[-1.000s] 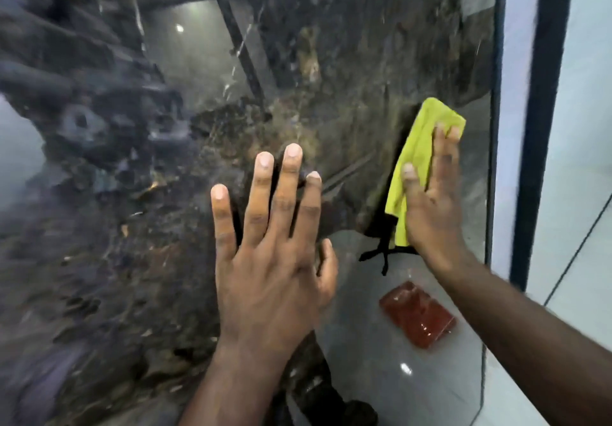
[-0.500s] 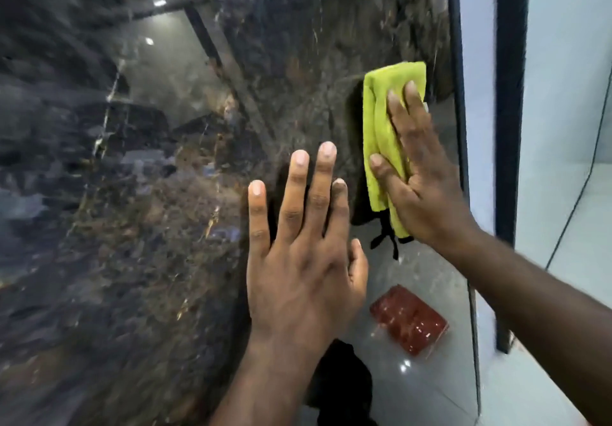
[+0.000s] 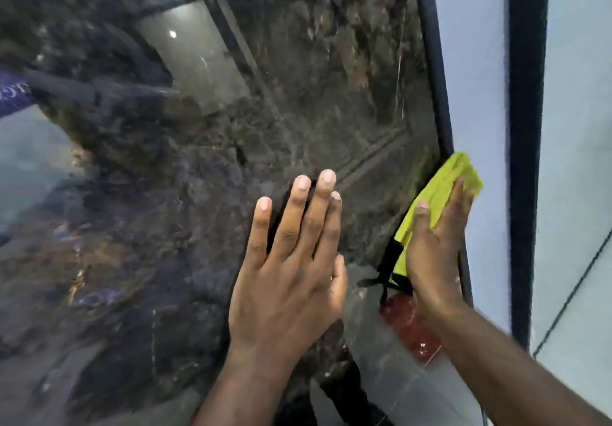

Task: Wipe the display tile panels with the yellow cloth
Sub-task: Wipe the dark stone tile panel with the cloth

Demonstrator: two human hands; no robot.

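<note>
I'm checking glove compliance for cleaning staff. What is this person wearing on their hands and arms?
The left hand and right hand are bare, with no gloves; the left's visible nails are short and unpainted. The left forearm and right forearm show no sleeves up to the frame edge. No watch or bracelet shows at either wrist; blur leaves rings uncertain.

We find no text, number or brand that we can read. The nearest thing to writing sits on a blue patch (image 3: 13,92) mirrored at the left edge of the dark tile panel (image 3: 198,227). It shows a few pale marks like letters, too blurred and cut off for us to make out. The red object (image 3: 410,329) mirrored low in the panel shows us only blur.
</note>
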